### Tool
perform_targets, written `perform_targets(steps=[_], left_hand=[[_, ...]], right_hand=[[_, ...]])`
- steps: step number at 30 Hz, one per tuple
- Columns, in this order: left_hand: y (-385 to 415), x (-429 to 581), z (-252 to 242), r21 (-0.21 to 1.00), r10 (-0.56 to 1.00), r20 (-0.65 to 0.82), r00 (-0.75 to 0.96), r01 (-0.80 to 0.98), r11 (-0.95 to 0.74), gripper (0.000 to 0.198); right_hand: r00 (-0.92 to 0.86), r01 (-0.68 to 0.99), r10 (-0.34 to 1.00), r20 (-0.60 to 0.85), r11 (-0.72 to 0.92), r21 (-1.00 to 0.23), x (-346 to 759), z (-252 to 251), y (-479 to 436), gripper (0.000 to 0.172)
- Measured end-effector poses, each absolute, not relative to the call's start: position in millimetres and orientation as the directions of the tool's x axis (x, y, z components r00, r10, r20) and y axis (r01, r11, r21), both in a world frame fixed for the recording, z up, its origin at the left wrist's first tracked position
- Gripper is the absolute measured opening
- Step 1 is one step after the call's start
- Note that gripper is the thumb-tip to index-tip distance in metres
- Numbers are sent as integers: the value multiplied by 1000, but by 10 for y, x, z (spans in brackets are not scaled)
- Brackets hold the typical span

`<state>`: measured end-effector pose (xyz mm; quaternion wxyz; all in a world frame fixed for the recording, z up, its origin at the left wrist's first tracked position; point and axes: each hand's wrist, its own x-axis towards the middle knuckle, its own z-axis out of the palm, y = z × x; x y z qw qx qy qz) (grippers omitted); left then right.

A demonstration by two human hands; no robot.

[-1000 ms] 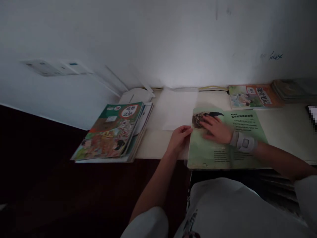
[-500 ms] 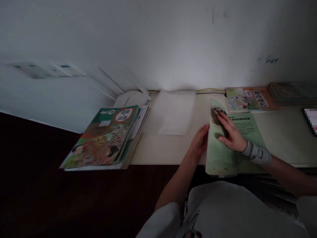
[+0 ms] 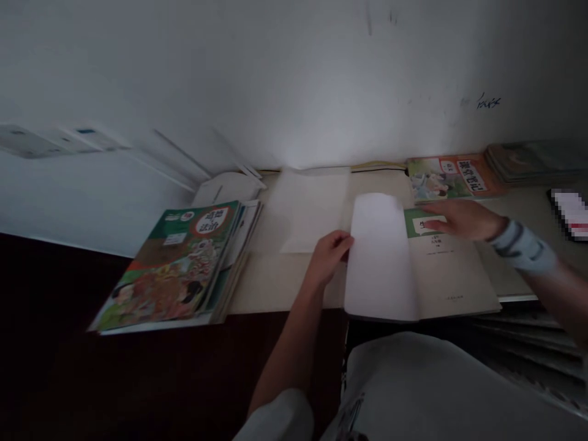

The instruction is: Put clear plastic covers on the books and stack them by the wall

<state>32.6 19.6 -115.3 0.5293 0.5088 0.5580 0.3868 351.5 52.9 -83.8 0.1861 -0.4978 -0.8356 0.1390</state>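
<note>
An open textbook [image 3: 454, 269] lies at the table's front edge, its title page with a green band showing on the right. Its blank white left leaf [image 3: 381, 257] is turned over to the left. My left hand [image 3: 331, 252] pinches the outer left edge of that leaf between thumb and fingers. Above the upper part of the title page is my right hand [image 3: 471, 220], fingers stretched out and thumb apart, holding nothing; whether it touches the page I cannot tell. A wide grey band [image 3: 521, 245] wraps the right wrist.
A pile of books [image 3: 169, 269] overhangs the table's front left edge. A translucent sheet [image 3: 315, 208] lies near the wall. Behind the textbook is an orange-covered book [image 3: 454, 177], with stacked books [image 3: 533, 160] beside it. A phone [image 3: 569, 211] rests at the right.
The textbook went from a green printed page to the white leaf and title page. My right hand lifted off the page and moved right; my left hand shifted left with the leaf's edge.
</note>
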Motion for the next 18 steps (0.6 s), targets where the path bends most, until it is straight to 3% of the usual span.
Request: perform_targets(steps=[3,7,12,15,18], left_hand=[[202,162,-1141,956,981,-185,52,242,168,23],[197,10,-1232,938,979,-204,4,287,194,26],[173,-314,-1380,886,975,-162,-150,413,211,26],[115,-421,-1421,726,977,-51,-206,664,178,22],[51,-383,-1443,520,976,29,-215,838,169,34]], right_hand=[[-409,788,899,155,434,-437,3067,-943,947,57],[-425,777,905,7,368,-511,2528,-1079,1180,49],[-398,783,917,38,361,-506,2438,-1298,1092,34],[-361,760,920,150,384,-525,2516,-1385,1060,27],[-368,725,895,251,445,-526,2535,-1405,1042,36]])
